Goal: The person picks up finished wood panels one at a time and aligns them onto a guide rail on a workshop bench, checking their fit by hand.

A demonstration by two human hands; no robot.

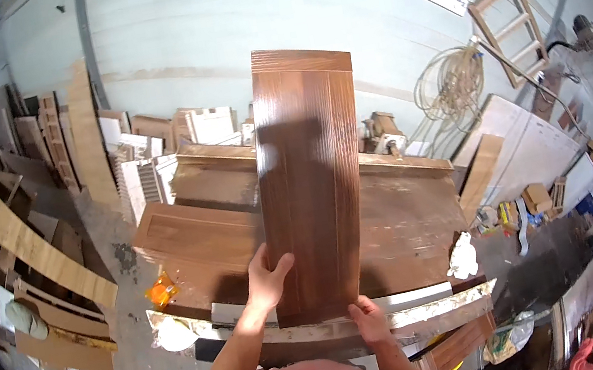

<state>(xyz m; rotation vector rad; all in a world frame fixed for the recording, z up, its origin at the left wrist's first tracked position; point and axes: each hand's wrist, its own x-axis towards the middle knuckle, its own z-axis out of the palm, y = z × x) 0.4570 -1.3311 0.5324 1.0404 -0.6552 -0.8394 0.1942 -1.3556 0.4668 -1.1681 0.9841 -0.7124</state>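
Note:
A glossy brown wooden panel [308,183] stands raised in front of me above the workbench [420,223], its far end reaching up against the pale wall. My left hand [268,280] grips its left edge near the lower end, thumb lying on the face. At the bottom right corner my right hand [369,320] pinches the panel, with some fingers hidden behind it. Light glares off the upper face, and a dark shadow falls across the middle. Another brown panel [198,229], or a stack of them, lies on the bench to the left, partly covered by the raised one.
An orange packet [163,290] sits at the bench's left end and a crumpled white cloth [462,255] at its right. Boards [89,141] lean along the wall at left. Coiled hose [452,84] and a wooden frame [509,28] hang at right. Long planks [35,240] lie at far left.

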